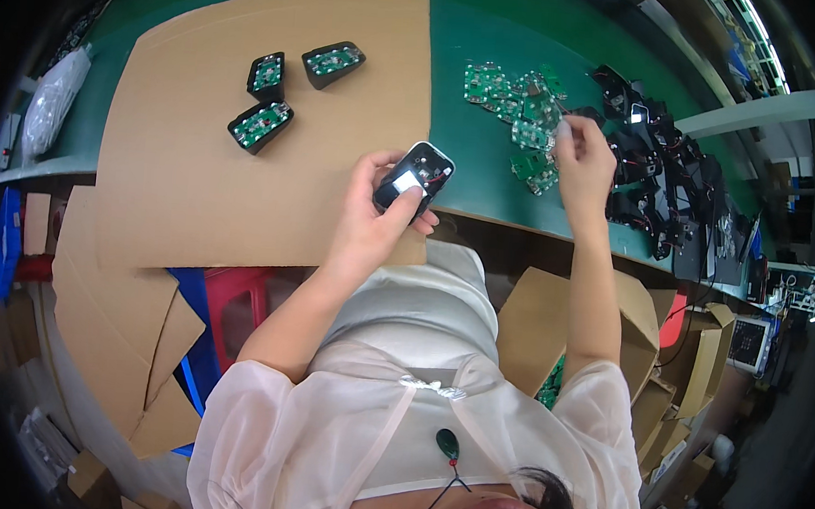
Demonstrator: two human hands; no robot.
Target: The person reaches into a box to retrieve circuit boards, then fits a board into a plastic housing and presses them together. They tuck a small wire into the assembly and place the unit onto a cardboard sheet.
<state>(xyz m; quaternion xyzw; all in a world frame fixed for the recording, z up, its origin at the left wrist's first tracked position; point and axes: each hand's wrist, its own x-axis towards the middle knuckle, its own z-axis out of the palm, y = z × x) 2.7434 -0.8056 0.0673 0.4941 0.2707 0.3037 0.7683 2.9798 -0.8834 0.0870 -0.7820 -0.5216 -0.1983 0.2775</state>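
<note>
My left hand (369, 206) is closed around a small black plastic housing (424, 164), held above the cardboard's right edge. A white square, a red wire and a pale rim show on the housing, with my thumb across its face. Over at the right, my right hand (585, 163) pinches with thumb and fingertips beside a spread of green circuit boards (505, 102). What sits in that pinch is too small to make out. Farther left lie three black housings with green boards in them: one upright (267, 75), one at the right (333, 61), one nearer me (260, 126).
A large cardboard sheet (178, 194) covers the left part of the green table (463, 179). Many black housings with wires (650, 171) are heaped at the right. Below the table edge stands an open cardboard box (533, 311). A plastic-wrapped bundle (56, 102) lies far left.
</note>
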